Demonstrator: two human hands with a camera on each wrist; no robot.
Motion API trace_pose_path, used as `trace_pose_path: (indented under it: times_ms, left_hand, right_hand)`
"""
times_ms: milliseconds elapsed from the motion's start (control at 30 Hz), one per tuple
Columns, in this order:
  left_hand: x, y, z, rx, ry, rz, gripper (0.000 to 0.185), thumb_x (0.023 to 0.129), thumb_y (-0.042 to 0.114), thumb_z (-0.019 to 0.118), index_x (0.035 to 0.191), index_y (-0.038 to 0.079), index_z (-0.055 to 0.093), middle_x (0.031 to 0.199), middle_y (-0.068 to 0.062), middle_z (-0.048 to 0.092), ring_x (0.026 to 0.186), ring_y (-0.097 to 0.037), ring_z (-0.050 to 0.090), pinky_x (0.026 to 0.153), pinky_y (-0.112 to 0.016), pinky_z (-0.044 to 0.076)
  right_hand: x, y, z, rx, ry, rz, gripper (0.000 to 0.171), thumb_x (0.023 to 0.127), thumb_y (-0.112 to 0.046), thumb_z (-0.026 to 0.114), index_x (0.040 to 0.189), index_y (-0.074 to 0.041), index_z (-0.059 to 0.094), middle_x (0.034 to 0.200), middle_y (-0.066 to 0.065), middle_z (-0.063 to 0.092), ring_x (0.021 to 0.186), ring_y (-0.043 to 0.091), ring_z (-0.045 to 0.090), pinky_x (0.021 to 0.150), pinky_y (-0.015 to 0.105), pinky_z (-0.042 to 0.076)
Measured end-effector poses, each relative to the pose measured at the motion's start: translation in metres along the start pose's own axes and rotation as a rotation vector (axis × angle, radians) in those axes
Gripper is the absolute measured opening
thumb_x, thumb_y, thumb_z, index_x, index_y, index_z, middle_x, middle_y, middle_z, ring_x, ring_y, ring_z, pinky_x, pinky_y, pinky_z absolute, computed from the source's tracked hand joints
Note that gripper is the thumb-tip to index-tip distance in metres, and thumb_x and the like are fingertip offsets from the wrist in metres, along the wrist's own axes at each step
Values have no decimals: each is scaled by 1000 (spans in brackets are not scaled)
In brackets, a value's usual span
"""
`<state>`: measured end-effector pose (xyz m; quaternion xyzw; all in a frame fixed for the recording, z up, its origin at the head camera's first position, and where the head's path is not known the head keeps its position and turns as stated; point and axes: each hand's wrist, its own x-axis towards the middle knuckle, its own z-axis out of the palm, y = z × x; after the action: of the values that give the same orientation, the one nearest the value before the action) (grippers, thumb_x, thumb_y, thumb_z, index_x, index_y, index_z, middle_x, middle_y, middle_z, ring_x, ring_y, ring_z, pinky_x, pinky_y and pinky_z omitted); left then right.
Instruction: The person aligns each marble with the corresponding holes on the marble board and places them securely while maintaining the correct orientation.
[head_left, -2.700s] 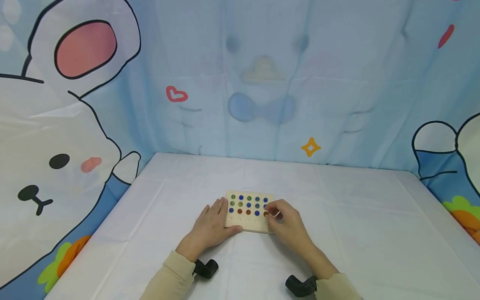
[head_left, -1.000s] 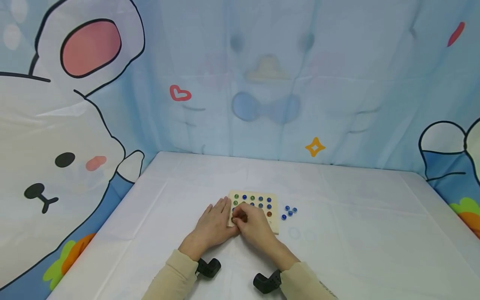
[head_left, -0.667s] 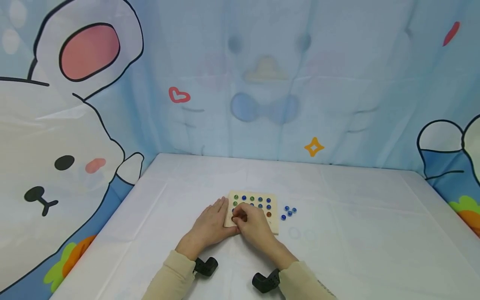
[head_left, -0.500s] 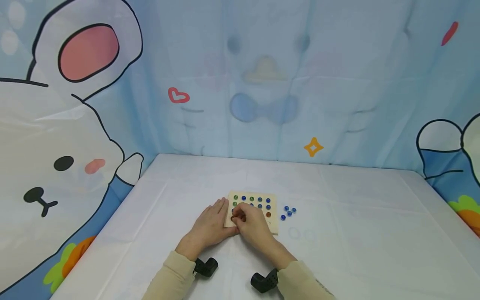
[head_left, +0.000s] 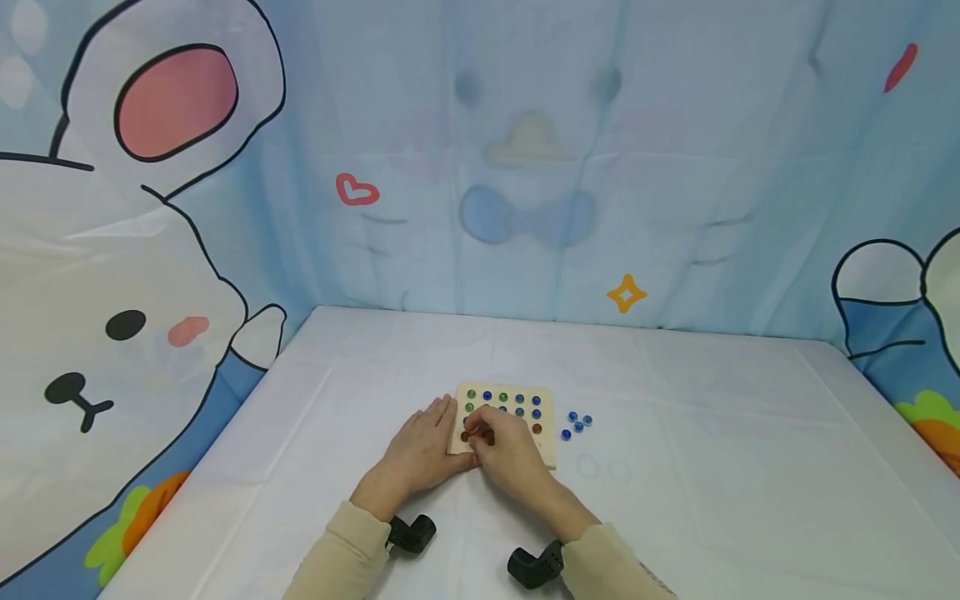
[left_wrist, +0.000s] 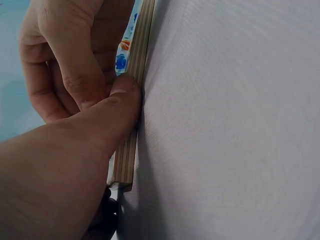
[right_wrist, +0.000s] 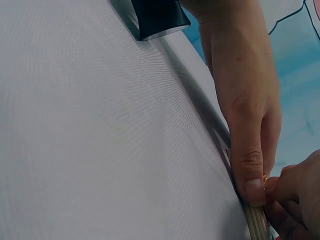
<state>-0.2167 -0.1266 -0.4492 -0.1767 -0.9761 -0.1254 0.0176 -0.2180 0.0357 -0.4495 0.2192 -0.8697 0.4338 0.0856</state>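
Observation:
A pale wooden board (head_left: pixel 548 450) with rows of round hollows lies on the table, several holding green, blue and red marbles. My left hand (head_left: pixel 420 450) rests flat against its left side; in the left wrist view the left thumb (left_wrist: pixel 125 92) presses the board's layered edge. Over the board's front-left part, my right hand (head_left: pixel 510 450) has its fingers curled, fingertips at a red marble (head_left: pixel 465 437) in the front-left hollow. In the right wrist view that right hand (right_wrist: pixel 297 195) touches an orange-red marble (right_wrist: pixel 265 178). The right hand hides some hollows.
Several loose blue marbles (head_left: pixel 578 427) lie on the white tablecloth (head_left: pixel 712 450) just right of the board. Black wrist cameras (head_left: pixel 412 534) sit on both wrists. A printed blue curtain (head_left: pixel 675 183) stands behind the table.
My right hand has moved from the board's right side to its front-left hollow, uncovering the loose blue marbles. Just now its fingertips shifted slightly, showing more of the red marble. The left hand stays put.

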Motion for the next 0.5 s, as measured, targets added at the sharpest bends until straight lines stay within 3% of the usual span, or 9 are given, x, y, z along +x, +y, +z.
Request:
trace_pose_path:
  times_ms: [267, 500]
  left_hand:
    - [0, 1, 0, -11, -17, -14, 98, 90, 64, 60, 151, -6, 31, 158, -21, 34, 148, -34, 34, 118, -49, 33]
    - [-1, 2, -1, -47, -31, -28, 98, 90, 62, 61, 152, -6, 29, 159, -21, 33, 148, -35, 32, 119, -49, 32]
  right_hand:
    - [-6, -1, -10, -4, -4, -16, 20, 85, 7, 68, 95, -11, 69, 93, -1, 70, 85, 9, 64, 78, 25, 57]
    - [-10, 0, -24, -11, 15, -12, 20, 86, 7, 67, 95, -11, 70, 94, 0, 71, 89, 10, 65, 79, 27, 58]
